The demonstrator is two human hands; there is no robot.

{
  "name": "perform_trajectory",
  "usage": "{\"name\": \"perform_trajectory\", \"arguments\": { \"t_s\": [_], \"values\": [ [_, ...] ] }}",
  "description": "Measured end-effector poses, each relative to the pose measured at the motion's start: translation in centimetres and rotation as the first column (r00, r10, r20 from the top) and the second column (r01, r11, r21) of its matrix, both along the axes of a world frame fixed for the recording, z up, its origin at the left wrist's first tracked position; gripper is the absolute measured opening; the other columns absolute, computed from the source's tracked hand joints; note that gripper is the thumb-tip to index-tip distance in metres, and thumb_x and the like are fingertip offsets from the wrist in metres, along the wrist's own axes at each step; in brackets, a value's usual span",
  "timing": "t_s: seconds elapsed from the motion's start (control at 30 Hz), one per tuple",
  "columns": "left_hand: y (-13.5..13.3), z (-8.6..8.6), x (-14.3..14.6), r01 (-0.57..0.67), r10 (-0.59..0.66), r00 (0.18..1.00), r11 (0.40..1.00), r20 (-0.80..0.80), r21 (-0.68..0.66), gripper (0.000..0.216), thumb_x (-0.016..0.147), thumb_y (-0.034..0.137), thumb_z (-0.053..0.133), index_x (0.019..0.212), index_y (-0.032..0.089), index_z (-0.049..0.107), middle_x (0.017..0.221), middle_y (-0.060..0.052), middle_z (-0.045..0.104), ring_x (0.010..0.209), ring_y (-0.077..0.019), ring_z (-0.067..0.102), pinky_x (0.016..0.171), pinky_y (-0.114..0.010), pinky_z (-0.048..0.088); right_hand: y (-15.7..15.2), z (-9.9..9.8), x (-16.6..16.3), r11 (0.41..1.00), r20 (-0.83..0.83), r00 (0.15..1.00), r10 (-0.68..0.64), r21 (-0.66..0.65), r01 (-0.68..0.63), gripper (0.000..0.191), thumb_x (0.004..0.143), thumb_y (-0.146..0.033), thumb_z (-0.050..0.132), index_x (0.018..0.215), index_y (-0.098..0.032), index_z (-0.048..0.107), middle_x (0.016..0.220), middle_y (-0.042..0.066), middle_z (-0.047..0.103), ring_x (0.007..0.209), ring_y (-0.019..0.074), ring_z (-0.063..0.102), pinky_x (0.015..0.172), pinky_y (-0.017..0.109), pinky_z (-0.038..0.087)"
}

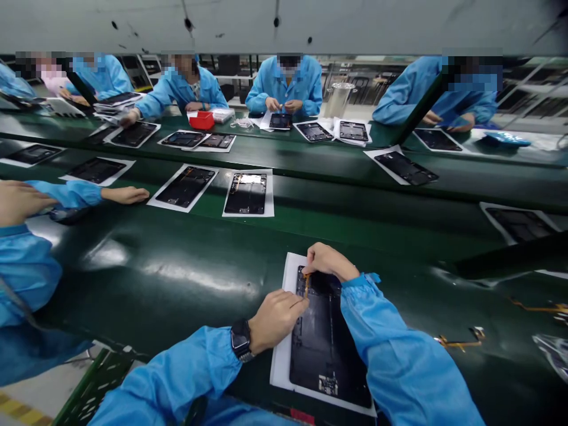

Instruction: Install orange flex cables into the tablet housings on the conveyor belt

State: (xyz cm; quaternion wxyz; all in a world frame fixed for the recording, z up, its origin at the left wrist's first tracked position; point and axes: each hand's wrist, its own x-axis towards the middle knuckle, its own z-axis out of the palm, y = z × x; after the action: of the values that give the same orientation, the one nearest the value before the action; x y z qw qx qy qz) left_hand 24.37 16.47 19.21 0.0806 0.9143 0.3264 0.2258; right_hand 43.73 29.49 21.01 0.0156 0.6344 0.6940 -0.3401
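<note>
A black tablet housing [320,340] lies on a white sheet [280,361] directly before me, its small circuit board at the near end. Over its upper left corner runs a thin orange flex cable [306,287]. My right hand [328,260] pinches the cable's far end at the housing's top edge. Lower down, my left hand [276,319], a dark watch on its wrist, has its fingertips closed on the near end. The fingers partly hide both ends, so I cannot tell how the cable is seated.
More flex cables [461,342] lie on the green bench [177,284] to my right, near a clear plastic bag [552,355]. Ahead, a belt [310,204] carries several tablet housings [245,195] on sheets. A co-worker's hand [126,194] reaches in at left; others sit opposite.
</note>
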Motion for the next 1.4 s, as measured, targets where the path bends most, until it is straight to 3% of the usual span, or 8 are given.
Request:
{"name": "perform_trajectory", "arguments": {
  "t_s": [0.2, 0.43, 0.7, 1.0, 1.4],
  "values": [
    [-0.2, -0.2, -0.1, 0.034, -0.034, 0.999, 0.999, -0.005, -0.018, 0.027, 0.100, 0.011, 0.035, 0.113, 0.014, 0.059, 0.101, -0.006, 0.070, 0.089, -0.0160, 0.067, 0.076, -0.031, 0.051, -1.6, 0.8, 0.4, 0.995, 0.049, 0.995, 0.083, 0.058, -0.086, 0.032, 0.064, -0.038, 0.084, 0.079, -0.022, 0.061, 0.070, -0.004, 0.062, 0.065, 0.0141, 0.057, 0.054, 0.023, 0.032],
    [-0.2, -0.1, -0.1, 0.015, -0.015, 1.000, 1.000, -0.018, -0.007, 0.030, 0.100, 0.011, 0.033, 0.119, 0.012, 0.055, 0.099, -0.008, 0.070, 0.088, -0.0163, 0.067, 0.074, -0.031, 0.051, -2.6, 0.8, 0.0, 0.988, 0.139, 0.984, 0.108, 0.097, -0.123, 0.036, 0.068, -0.041, 0.082, 0.086, -0.024, 0.056, 0.080, -0.001, 0.064, 0.075, 0.0195, 0.061, 0.055, 0.025, 0.029],
    [-0.3, 0.2, 0.4, -0.022, 0.022, 1.000, 0.999, -0.020, 0.046, 0.022, 0.099, 0.014, 0.039, 0.104, 0.014, 0.060, 0.093, -0.006, 0.067, 0.084, -0.0170, 0.063, 0.072, -0.031, 0.049, -3.2, 0.8, 0.3, 0.979, 0.244, 0.966, 0.083, 0.158, -0.124, 0.040, 0.072, -0.051, 0.078, 0.088, -0.023, 0.055, 0.085, 0.004, 0.067, 0.081, 0.0252, 0.064, 0.056, 0.027, 0.029],
    [-0.4, -0.9, 0.5, 0.017, -0.027, 0.993, 0.996, 0.115, 0.085, 0.023, 0.099, 0.013, 0.040, 0.108, 0.011, 0.061, 0.114, -0.008, 0.067, 0.106, -0.0181, 0.064, 0.092, -0.032, 0.053, -4.1, 0.8, 0.7, 0.958, 0.207, 0.973, 0.105, 0.240, -0.155, 0.031, 0.083, -0.047, 0.070, 0.092, -0.023, 0.053, 0.089, 0.004, 0.067, 0.084, 0.0238, 0.064, 0.058, 0.028, 0.028],
    [-0.4, -1.4, 0.3, 0.077, -0.078, 0.997, 0.990, 0.007, 0.118, 0.023, 0.099, 0.014, 0.042, 0.102, 0.011, 0.064, 0.112, -0.008, 0.068, 0.107, -0.0180, 0.063, 0.089, -0.031, 0.056, -3.9, 0.8, 1.4, 0.968, 0.144, 0.983, 0.112, 0.208, -0.140, 0.031, 0.080, -0.045, 0.073, 0.088, -0.024, 0.053, 0.076, 0.000, 0.064, 0.073, 0.0202, 0.060, 0.056, 0.026, 0.027]
  ]
}}
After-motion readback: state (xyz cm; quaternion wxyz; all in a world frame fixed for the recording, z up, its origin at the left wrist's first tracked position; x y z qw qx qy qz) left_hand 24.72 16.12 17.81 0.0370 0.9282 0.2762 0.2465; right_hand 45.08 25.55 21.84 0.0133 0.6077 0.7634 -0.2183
